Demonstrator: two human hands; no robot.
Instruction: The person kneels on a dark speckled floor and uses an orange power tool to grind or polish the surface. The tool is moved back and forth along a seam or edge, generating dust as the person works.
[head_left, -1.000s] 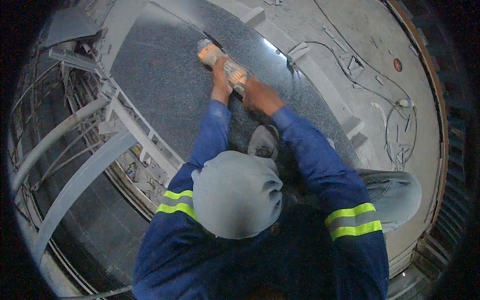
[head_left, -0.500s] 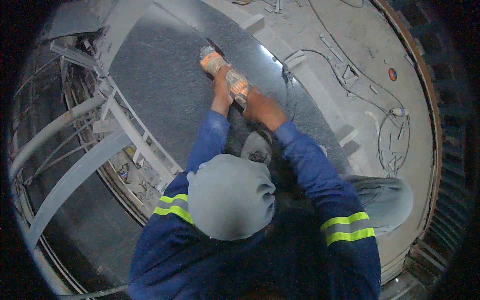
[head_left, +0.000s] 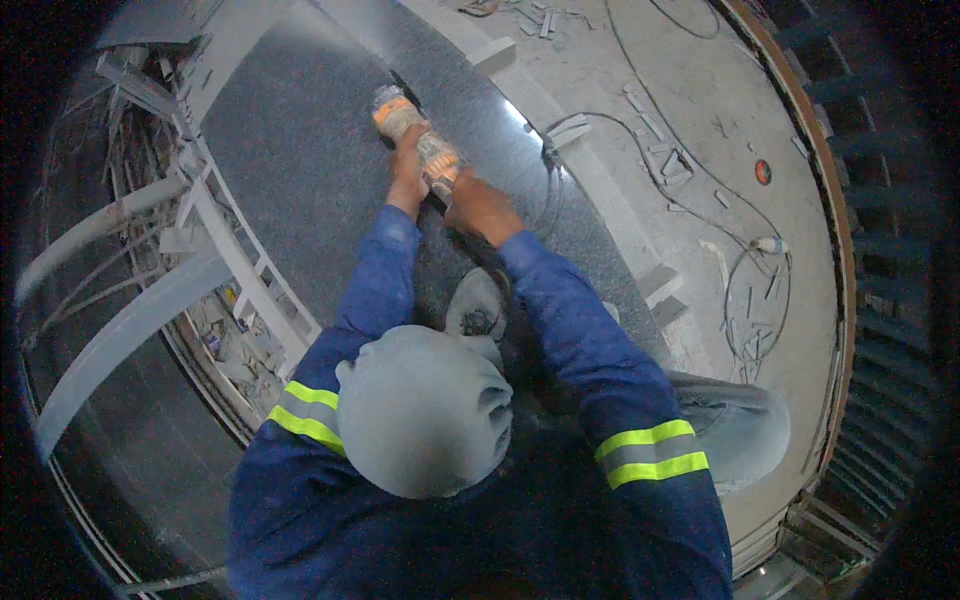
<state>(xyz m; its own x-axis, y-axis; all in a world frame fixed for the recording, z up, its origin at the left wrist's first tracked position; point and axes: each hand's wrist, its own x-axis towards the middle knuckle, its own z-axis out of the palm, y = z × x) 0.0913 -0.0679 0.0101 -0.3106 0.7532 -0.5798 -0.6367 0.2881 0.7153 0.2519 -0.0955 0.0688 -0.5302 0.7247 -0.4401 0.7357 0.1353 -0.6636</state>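
An orange-and-grey angle grinder [head_left: 437, 160], coated in dust, lies at a slant over a large dark stone slab [head_left: 290, 150]. My left hand [head_left: 407, 175] is wrapped round its body just behind the head. Farther back, my right hand [head_left: 483, 207] closes on its rear end. A dark disc [head_left: 404, 88] shows edge-on at the far side of the tool's head, at the slab. Pale dust sprays from there toward the top of the view. Exactly where the disc meets the stone is too blurred to tell.
My bent knees [head_left: 425, 410] and one shoe [head_left: 478, 303] are close below my arms. On the left stand a pale metal frame [head_left: 245, 250] and curved pipes [head_left: 130, 330]. To the right, a looping cable [head_left: 740, 200], offcuts [head_left: 675, 165] and an orange-black disc [head_left: 763, 172] lie on the dusty floor.
The whole view has shifted, so the slab, floor and my arms appear farther left. Both hands keep their hold on the grinder, and the dust still sprays.
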